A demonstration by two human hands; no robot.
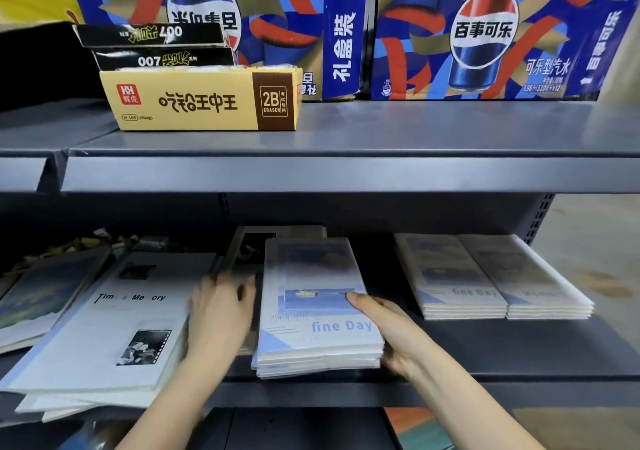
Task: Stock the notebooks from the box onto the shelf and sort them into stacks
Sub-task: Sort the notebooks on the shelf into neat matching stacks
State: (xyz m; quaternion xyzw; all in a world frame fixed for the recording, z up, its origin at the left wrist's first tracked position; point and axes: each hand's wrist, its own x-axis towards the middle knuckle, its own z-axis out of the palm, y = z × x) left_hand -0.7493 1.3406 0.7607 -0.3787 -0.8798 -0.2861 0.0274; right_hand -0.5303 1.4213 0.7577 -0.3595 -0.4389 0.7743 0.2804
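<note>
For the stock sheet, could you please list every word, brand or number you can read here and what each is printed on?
"2B ERASER", "H-165": yellow eraser box; its Chinese lettering is upside down.
"007": two black boxes, the upper inverted.
"百事可乐", "可乐型汽水": right Pepsi carton.
"礼盒装": left Pepsi carton.
"fine Day": notebook stack under the right hand.
"Tim & Me ory", partly legible: white notebook.
"fine Day": right-hand stacks; the neighbouring title is too blurred.

A shop, by the look of it: grey metal retail shelving (346, 172) with a perforated back panel, blue Pepsi gift cartons (485, 33) stocked up top, a yellow cardboard 2B eraser box (194, 103) beside them, wrapped pale-blue notebook stacks (491, 276) laid out below.
</note>
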